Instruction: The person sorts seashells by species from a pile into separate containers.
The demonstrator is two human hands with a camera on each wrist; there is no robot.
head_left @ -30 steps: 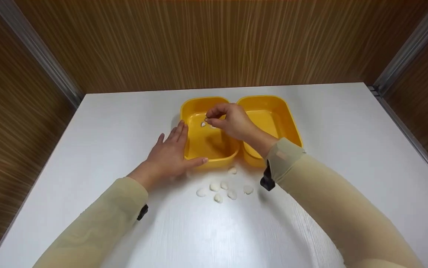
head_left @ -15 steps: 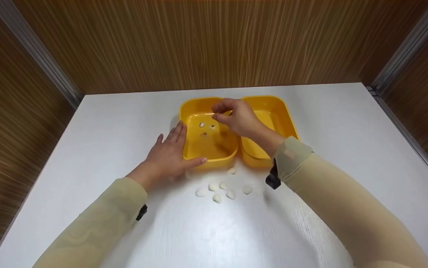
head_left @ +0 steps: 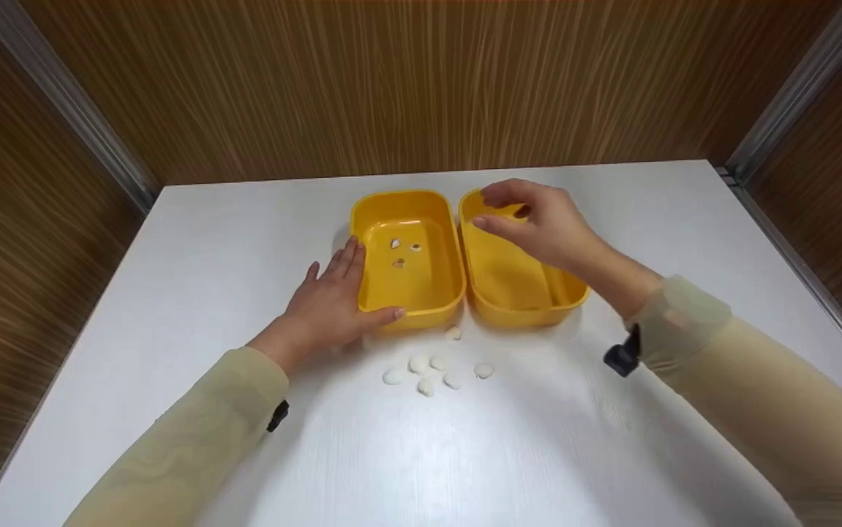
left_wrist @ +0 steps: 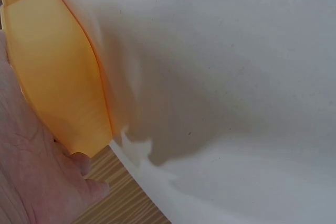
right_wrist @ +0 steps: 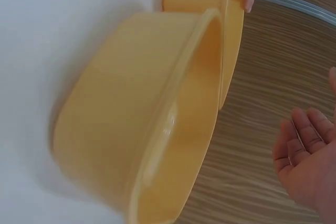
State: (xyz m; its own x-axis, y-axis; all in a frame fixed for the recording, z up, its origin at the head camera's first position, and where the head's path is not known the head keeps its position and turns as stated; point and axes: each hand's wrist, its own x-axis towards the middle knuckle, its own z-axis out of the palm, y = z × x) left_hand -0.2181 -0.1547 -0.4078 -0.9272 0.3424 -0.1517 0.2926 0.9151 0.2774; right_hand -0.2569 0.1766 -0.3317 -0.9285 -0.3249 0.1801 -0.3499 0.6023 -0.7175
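My left hand [head_left: 329, 304] rests against the left yellow box [head_left: 413, 289], fingers straight along its left wall and thumb at the front rim. In the left wrist view, the palm [left_wrist: 31, 166] lies beside the box's outer wall [left_wrist: 58, 72]. Inside this box are three small shell-like pieces [head_left: 398, 263]. My right hand [head_left: 549, 223] hovers over the right yellow box [head_left: 508, 267], thumb and fingers apart with nothing between them. The right wrist view shows the fingers [right_wrist: 303, 132] loosely bent, clear of the box wall [right_wrist: 115, 103].
Several pale shell-like pieces [head_left: 418, 364] lie on the white table [head_left: 391, 461] in front of the boxes, one [head_left: 453, 333] close to the left box. The two boxes stand side by side. A wood-grained panel [head_left: 421, 88] rises behind the table.
My right hand has let go of a small piece in the left box and moved right, over the right box, its fingers spreading apart. The left hand has stayed in place.
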